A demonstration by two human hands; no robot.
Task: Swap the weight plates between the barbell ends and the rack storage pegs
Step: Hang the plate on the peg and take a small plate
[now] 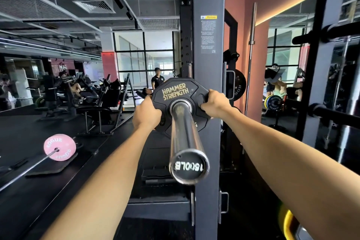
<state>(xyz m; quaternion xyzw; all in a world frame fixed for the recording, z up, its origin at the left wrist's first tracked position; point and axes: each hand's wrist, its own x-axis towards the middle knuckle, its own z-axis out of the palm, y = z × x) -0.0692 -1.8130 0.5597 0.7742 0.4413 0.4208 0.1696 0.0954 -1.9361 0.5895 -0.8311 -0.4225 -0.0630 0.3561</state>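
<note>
A black weight plate (pixel 176 91) marked HAMMER STRENGTH sits on the chrome barbell sleeve (pixel 184 138), far up the sleeve near the rack upright (pixel 208 84). The sleeve's end cap reads 1500LB and points at me. My left hand (pixel 146 114) grips the plate's left edge. My right hand (pixel 214 104) grips its right edge, fingers curled through a grip slot. Another black plate (pixel 238 85) hangs on a storage peg behind the upright to the right.
A pink plate (pixel 59 147) on a second barbell lies on the black floor at left. Black pegs (pixel 331 115) stick out from a rack at right. A bare bar (pixel 251 54) stands upright by the pink wall. Gym machines and people fill the background.
</note>
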